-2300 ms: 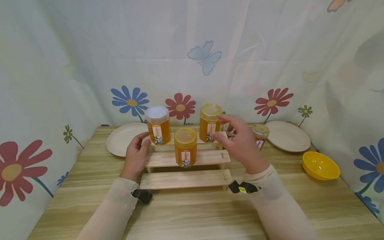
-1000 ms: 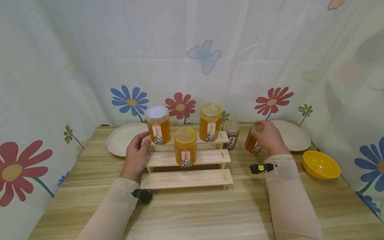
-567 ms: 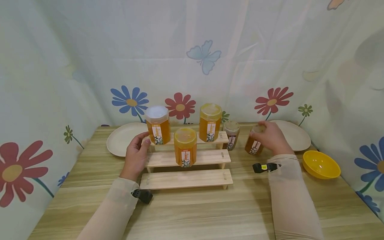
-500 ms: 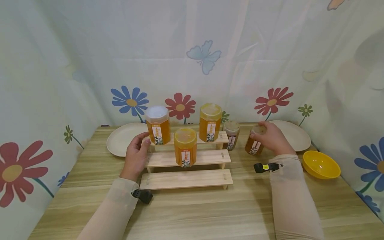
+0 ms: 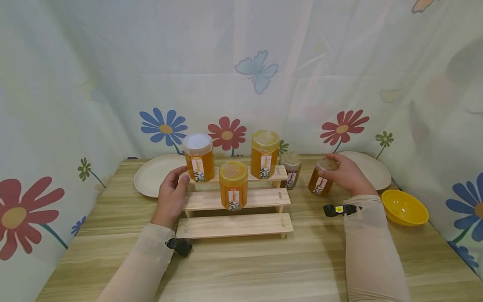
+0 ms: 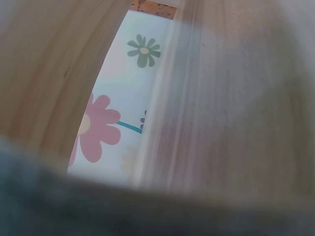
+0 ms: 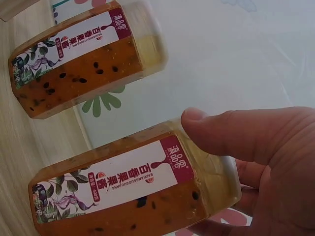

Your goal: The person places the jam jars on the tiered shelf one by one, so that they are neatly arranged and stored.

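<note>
Right hand (image 5: 349,178) curled round a seeded jam jar (image 5: 320,179) right of the stepped wooden rack (image 5: 234,224), lifting it tilted; left hand (image 5: 170,197) rests relaxed against the rack's left end, steadying it.

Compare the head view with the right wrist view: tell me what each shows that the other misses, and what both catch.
Only the head view shows the stepped wooden rack carrying three large honey jars, the left hand resting at the rack's left end, two pale plates and the yellow bowl. Only the right wrist view shows the dark seeds and printed label on the gripped jar. Both show the right hand holding that small jar near its lid, with a second small jar beside it.
</note>
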The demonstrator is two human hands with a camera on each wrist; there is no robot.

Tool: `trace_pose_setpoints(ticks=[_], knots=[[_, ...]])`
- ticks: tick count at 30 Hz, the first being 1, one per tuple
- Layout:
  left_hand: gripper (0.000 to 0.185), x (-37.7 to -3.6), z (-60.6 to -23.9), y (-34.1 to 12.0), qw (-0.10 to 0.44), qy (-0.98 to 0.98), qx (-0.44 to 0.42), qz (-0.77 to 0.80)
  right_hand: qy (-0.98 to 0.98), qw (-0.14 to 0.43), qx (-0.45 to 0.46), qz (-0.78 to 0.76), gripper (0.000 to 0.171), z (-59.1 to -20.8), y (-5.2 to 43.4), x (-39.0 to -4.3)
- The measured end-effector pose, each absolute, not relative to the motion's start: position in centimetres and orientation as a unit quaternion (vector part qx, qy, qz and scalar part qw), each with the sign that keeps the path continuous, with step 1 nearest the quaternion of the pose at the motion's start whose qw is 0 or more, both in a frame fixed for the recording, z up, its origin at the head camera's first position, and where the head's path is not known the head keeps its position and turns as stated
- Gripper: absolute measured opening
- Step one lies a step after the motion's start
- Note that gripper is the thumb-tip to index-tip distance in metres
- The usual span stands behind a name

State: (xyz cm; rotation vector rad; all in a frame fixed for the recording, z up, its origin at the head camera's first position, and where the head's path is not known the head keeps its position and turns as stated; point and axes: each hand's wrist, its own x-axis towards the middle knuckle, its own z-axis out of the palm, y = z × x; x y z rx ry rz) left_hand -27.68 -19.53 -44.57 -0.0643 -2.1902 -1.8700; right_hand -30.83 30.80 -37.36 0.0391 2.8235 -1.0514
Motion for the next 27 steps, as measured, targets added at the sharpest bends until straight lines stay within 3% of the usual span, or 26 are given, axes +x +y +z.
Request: trace_pose_setpoints(ticks=[16, 27], knots=[[0.039, -27.7, -44.7, -19.4, 0.134, -0.753, -0.022, -0.644, 0.941, 0.069, 0.014, -0.33, 0.089, -36.7, 30.4, -30.8], [0.039, -27.8, -44.9, -19.4, 0.138, -0.753, -0.023, -0.642, 0.95, 0.043, -0.055, -0.306, 0.083, -32.0, 28.2, -26.5]])
